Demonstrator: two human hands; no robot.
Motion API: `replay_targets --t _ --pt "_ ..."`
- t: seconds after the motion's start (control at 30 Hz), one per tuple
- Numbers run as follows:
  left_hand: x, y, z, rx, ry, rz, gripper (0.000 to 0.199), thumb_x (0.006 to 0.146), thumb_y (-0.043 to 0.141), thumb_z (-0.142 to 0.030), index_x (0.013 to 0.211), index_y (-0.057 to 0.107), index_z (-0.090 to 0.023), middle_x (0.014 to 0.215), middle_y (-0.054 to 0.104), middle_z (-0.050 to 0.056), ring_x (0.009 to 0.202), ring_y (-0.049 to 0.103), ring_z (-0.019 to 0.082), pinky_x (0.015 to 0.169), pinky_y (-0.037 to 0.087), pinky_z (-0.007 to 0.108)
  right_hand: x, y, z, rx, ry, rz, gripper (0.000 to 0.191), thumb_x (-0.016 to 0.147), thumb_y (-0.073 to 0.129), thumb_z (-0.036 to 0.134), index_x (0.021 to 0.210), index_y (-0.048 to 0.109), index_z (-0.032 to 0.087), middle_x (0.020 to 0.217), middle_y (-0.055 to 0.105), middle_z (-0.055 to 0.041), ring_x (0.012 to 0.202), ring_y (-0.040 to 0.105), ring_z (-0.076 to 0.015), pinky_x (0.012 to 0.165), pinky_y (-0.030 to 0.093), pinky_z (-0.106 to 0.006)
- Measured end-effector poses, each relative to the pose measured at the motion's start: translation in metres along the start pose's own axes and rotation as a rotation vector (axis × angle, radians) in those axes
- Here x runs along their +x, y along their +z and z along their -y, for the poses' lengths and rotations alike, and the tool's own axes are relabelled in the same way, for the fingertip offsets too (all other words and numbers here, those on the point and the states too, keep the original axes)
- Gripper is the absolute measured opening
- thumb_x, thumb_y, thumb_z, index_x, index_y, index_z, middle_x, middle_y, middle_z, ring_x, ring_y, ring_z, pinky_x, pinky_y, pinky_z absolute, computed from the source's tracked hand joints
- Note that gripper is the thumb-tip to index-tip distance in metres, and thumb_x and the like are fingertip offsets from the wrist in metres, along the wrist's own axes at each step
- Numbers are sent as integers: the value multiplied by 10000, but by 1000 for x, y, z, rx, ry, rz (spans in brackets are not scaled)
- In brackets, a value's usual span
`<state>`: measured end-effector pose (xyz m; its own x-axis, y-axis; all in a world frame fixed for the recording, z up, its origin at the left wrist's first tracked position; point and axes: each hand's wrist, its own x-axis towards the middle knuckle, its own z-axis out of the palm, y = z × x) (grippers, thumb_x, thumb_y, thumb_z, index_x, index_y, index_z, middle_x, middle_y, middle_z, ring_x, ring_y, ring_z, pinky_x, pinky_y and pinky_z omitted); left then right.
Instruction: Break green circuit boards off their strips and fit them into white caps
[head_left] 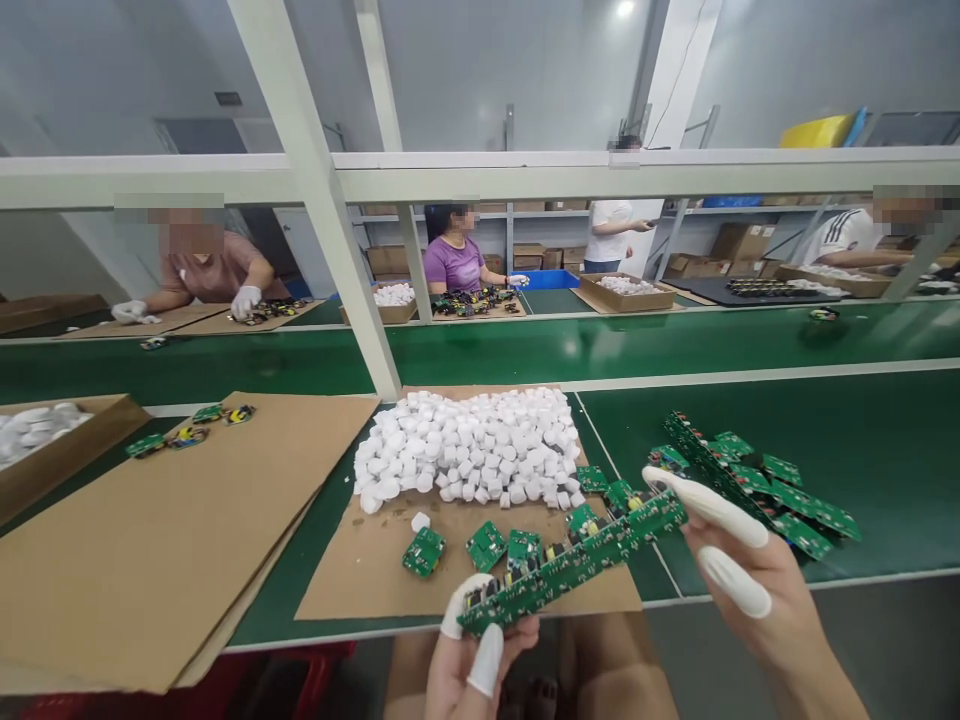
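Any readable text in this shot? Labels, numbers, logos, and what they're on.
Nothing can be read.
Strip of green circuit boards: markings too small to read.
Cardboard boxes on the far shelves: no readable text.
Dark plate on the far wall: too blurred to read.

- left hand (450,675) low at the bottom edge of the view, palm up, digits curled upward and inward
- short white rubber finger cot (459,605) sheathing the upper digit of the left hand
- second white rubber finger cot (486,660) on the digit just below it, tip pointing up
- right hand (739,590) raised further right, two digits spread wide apart
- long white rubber finger cot (709,507) on its upper digit, tip pointing left
- rounded white rubber finger cot (735,582) on its lower digit
- right forearm (821,685) slanting off the lower right corner
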<state>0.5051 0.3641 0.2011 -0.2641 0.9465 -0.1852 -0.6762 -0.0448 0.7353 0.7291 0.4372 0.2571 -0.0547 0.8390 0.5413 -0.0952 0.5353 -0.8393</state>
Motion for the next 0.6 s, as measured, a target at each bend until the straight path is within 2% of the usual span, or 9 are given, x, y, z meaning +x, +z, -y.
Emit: replay_targets --t 0.1,0.2,0.33,0.4,0.47,0.53,0.6 --pt "-1 5 -14 92 172 -71 346 633 754 -330 942 643 -219 859 714 47 778 672 234 732 559 346 -9 1 -2 -45 31 -24 332 786 653 203 1098 641 316 1087 683 -33 1016 629 -233 841 550 -243" --pt "-5 12 -24 174 265 -117 310 633 742 -392 886 653 -237 876 704 34 836 653 235 768 546 337 -15 6 -2 -50 54 -32 396 781 650 163 1142 608 321 1040 704 -27 905 681 -206 764 568 -191" --pt "-12 24 -32 184 313 -271 249 633 750 -382 820 655 -248 810 701 -7 783 649 155 765 521 220 -16 7 -1 -127 34 74 369 790 635 185 1138 616 307 1259 573 -63 892 686 -241 719 591 -229" --pt "-15 28 -35 174 306 -321 266 600 778 -363 807 656 -249 796 704 -27 756 651 120 731 504 150 -15 5 2 -192 -16 135 319 799 621 191 1101 633 296 1292 549 -62 941 670 -249 749 588 -249" --pt "-17 29 -38 178 295 -323 321 552 806 -360 812 655 -249 803 709 -29 773 658 122 731 499 138 -15 3 5 -292 -67 192 295 808 609 183 1084 631 284 1177 640 -52 972 658 -240 783 580 -260" --pt "-17 28 -40 193 278 -316 339 533 812 -367 809 652 -253 836 717 -16 835 660 164 745 516 186 -17 2 8 -394 -156 221 267 829 588 202 1085 620 268 1032 701 -40 964 657 -222 803 571 -267" --pt "-15 26 -43 220 257 -297 353 530 807 -381 825 659 -258 908 720 10 984 626 230 784 525 249 -20 1 10 -472 -317 208 274 860 549 221 1127 598 250 1025 693 -48 976 638 -218 826 556 -289"
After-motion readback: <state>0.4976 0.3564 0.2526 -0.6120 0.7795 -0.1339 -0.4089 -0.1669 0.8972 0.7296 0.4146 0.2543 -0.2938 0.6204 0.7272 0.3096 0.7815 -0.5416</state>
